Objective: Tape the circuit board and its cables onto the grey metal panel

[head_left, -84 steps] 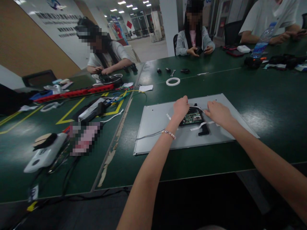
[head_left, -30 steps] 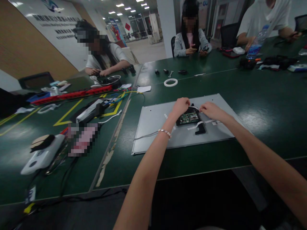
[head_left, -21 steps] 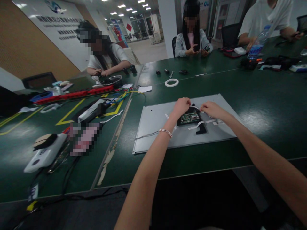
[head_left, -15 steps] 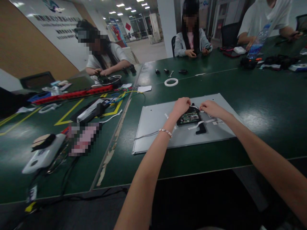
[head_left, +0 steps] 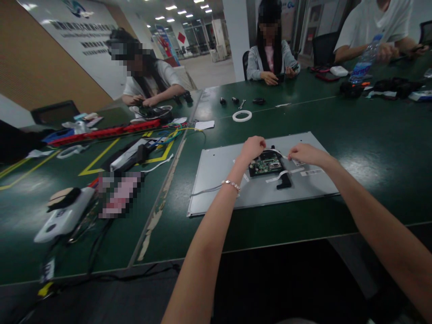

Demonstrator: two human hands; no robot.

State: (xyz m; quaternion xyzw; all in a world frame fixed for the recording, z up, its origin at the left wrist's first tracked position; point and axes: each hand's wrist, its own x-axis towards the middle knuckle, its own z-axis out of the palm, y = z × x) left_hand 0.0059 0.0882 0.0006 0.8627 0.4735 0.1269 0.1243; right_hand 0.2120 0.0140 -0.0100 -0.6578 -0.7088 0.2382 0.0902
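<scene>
Two bare hands meet over the grey panel [head_left: 219,168], each with thumb and fingers drawn narrow: the left hand [head_left: 254,147] pinches one end of a white strip [head_left: 277,152] and the right hand [head_left: 306,154] the other, so it bows between them above the panel. Just nearer on the panel, the green circuit board [head_left: 268,165] sits within a black frame [head_left: 284,181], whose near right corner is crossed by a second white strip [head_left: 280,176]. A printed label [head_left: 311,172] lies on the panel right of the frame, and a thin grey cable [head_left: 205,191] runs to the panel's left edge. Between the panel's near edge and the table's rim there is a band of green tabletop [head_left: 270,229], which also spreads wide to the panel's right. Left of the panel, a worn seam [head_left: 158,207] parts it from a white device [head_left: 64,216]. Beyond the panel's far edge lie a tape roll [head_left: 242,116] and a small spanner [head_left: 242,104]; far off to its right stands a clear bottle [head_left: 366,63], how full I cannot tell.
</scene>
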